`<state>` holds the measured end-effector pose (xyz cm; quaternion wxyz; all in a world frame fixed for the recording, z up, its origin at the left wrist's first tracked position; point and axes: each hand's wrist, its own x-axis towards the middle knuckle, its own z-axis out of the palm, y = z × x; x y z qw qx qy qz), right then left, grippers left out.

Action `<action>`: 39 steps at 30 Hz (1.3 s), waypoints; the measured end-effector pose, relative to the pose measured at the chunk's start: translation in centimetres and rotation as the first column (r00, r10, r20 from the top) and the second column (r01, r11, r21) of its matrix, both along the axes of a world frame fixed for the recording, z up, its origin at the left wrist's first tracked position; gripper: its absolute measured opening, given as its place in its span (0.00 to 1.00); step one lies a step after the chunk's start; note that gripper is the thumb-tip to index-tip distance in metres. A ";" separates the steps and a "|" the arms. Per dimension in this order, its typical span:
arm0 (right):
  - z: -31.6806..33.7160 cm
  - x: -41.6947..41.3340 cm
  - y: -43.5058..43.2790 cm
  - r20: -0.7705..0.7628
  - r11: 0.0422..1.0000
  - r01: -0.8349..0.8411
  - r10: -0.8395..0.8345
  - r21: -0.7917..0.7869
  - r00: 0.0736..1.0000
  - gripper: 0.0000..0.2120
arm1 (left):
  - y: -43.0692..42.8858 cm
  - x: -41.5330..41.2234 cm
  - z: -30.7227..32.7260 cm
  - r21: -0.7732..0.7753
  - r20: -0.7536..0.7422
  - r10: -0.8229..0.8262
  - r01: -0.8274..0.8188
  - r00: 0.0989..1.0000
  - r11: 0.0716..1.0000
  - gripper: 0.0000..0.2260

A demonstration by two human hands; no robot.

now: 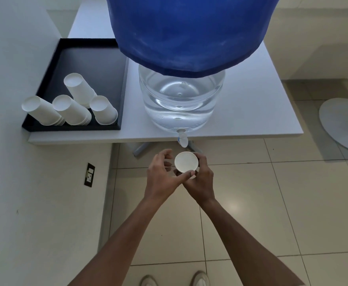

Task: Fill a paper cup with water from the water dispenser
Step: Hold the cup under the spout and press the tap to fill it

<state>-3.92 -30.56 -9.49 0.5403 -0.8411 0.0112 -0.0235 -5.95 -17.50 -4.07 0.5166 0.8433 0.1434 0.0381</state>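
Observation:
A white paper cup (186,162) is upright, its mouth facing up, just below and in front of the dispenser's tap (182,139). My right hand (202,179) wraps the cup's right side and holds it. My left hand (162,176) is beside it on the left, thumb touching the cup's near rim, fingers curled and apart. The water dispenser is a clear water bottle (181,100) with a blue cover (189,32), standing on a white table (251,112). The cup's inside looks dry.
A black tray (51,79) on the table's left holds several stacks of upturned white paper cups (72,106). A wall with a socket (89,174) is on the left. A round white base (344,124) lies on the tiled floor to the right. My shoes (200,279) show below.

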 end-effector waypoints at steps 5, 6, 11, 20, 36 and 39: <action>-0.5 1.8 1.1 -0.019 0.999 0.049 -0.049 0.016 0.999 0.32 | 0.7 1.3 1.2 0.090 0.125 -0.027 0.016 0.992 0.996 0.34; -0.4 2.2 1.3 -0.012 0.998 0.059 -0.059 0.019 0.998 0.31 | 0.9 1.7 1.5 0.115 0.155 -0.047 0.029 0.987 0.993 0.33; -0.1 3.7 2.1 0.021 0.996 0.085 -0.085 0.024 0.996 0.31 | 1.1 3.6 2.9 0.260 0.220 -0.165 0.105 0.962 0.960 0.29; 0.4 4.6 2.5 0.072 0.996 0.087 -0.088 0.008 0.994 0.30 | 1.3 5.2 4.0 0.416 0.236 -0.302 0.185 0.924 0.890 0.18; 0.7 5.0 2.8 0.113 0.996 0.082 -0.078 -0.027 0.991 0.28 | 2.7 7.7 4.8 0.432 0.238 -0.439 0.310 0.866 0.847 0.09; 0.6 4.9 2.9 0.116 0.997 0.076 -0.072 -0.029 0.991 0.29 | 2.9 8.2 5.0 0.412 0.247 -0.411 0.288 0.878 0.864 0.10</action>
